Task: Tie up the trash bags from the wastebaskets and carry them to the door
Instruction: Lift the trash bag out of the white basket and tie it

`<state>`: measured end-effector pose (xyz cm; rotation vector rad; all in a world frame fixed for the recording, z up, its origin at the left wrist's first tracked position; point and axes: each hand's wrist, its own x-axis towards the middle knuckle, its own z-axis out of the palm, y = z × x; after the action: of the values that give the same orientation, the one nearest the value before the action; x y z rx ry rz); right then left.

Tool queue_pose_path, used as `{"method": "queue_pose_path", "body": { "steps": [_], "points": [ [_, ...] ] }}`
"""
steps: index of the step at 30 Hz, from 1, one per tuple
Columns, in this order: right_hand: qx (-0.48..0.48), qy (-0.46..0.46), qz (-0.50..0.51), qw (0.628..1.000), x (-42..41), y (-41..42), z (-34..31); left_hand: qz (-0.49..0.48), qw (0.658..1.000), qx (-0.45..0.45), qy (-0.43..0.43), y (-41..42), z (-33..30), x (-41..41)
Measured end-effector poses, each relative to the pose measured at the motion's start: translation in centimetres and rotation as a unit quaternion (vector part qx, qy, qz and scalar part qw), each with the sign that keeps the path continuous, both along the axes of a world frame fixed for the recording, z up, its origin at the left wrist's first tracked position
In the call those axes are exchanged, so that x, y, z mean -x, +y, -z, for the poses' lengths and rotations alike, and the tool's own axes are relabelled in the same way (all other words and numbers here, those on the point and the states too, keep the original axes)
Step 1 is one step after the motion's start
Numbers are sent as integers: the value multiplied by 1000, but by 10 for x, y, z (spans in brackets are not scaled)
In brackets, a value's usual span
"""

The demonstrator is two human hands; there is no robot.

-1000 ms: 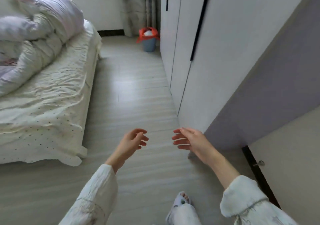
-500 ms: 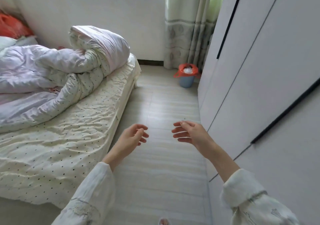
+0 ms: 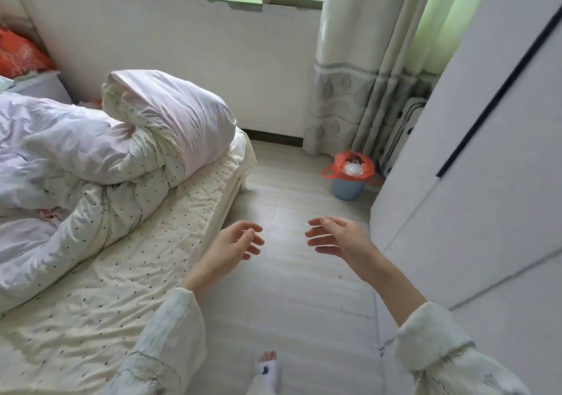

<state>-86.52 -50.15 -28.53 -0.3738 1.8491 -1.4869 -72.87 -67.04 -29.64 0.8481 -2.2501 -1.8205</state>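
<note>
left hand [image 3: 234,247] and right hand [image 3: 339,238]: raised over the floor [image 3: 289,303], fingers loosely curled, nothing held | trash bag [image 3: 349,168]: red, seated in blue wastebasket [image 3: 346,188] beside the curtain [image 3: 349,105], well apart from both hands

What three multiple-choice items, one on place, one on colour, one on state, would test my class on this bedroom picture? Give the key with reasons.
1. Where does the wastebasket stand?
A. on the bed
B. on the floor by the curtain and wardrobe
C. under the window's middle

2. What colour is the trash bag lining it?
A. orange-red
B. black
C. white

3. What are the hands doing?
A. tying the bag
B. lifting the basket
C. holding nothing

Key: 1 B, it stands on the floor between the curtain and the wardrobe. 2 A, its rim and handles show orange-red. 3 C, the left hand and right hand hang open, well short of the basket.
</note>
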Motion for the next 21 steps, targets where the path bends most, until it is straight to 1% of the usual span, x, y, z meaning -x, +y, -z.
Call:
{"method": "queue_pose_path", "body": {
  "steps": [5,8,11,16,21],
  "points": [
    [13,15,1,1000,122,-101,-19,-29,999,-8,29,-102,-12,133],
    [13,17,16,1000,193,-142,-30,-2,999,-16,29,-142,-22,208],
    [7,4,32,999,258,-179,-25,20,999,-26,15,-176,-18,272],
    [-3,-5,26,1000,376,-254,-6,6,999,-33,-9,-250,3,384],
    [-10,16,-15,1000,518,-336,5,-51,998,-39,17,-324,11,520]
  ]
}}
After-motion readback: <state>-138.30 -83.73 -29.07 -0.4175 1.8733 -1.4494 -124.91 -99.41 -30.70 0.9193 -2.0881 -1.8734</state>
